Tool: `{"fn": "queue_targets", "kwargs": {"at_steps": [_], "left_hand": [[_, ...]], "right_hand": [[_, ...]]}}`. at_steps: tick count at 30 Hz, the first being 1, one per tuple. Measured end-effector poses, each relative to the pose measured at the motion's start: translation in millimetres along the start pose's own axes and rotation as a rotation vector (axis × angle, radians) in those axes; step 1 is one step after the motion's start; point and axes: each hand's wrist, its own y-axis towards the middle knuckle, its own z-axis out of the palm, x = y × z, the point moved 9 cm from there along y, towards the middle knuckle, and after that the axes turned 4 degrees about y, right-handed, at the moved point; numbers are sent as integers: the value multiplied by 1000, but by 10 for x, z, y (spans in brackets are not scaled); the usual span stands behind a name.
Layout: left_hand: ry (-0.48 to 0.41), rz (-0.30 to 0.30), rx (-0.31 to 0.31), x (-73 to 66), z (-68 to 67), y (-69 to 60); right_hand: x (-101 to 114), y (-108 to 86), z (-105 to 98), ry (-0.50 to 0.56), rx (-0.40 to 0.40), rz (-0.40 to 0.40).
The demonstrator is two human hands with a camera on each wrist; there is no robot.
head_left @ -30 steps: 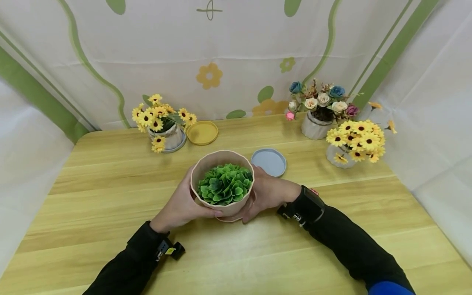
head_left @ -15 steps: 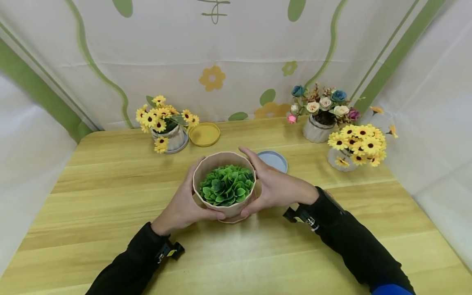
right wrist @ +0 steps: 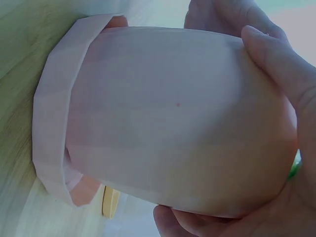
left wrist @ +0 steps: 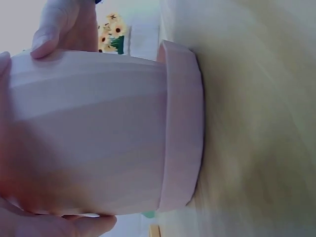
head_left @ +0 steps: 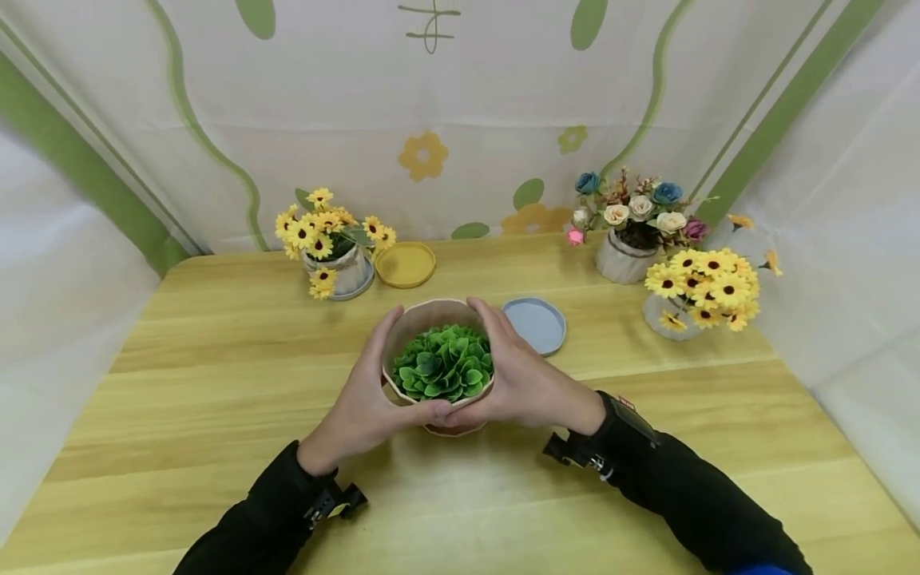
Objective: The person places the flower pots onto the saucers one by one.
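The person's left hand [head_left: 362, 406] and right hand [head_left: 530, 385] grasp the pink pot [left wrist: 89, 133], fingers curved round its sides; base within pink saucer [left wrist: 183, 131], full seating unclear.

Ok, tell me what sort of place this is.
Probably a small staged indoor setup: a wood-grain table, a printed fabric backdrop behind it, and a white sheet at the right.
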Motion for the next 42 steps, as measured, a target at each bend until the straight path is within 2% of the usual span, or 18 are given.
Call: {"fn": "queue_targets", "kwargs": {"at_steps": [7,20,27,32,42], "left_hand": [[-8,7,5,38,-2,-27],[9,-15,-27,136,-189,-121],[39,-53,-48,251,-369,-201],[52,-77,-67,342,-557,-259],[87,-85,-109,472,-956,-332]], "right_hand": [[-31,13,31,-15,13,-5],[91,171,163,-42,49,-67],[192,344,298,-67,100,-108],[264,512,434,-45,141,-118],[435,852,697,-6,183,-161]]}}
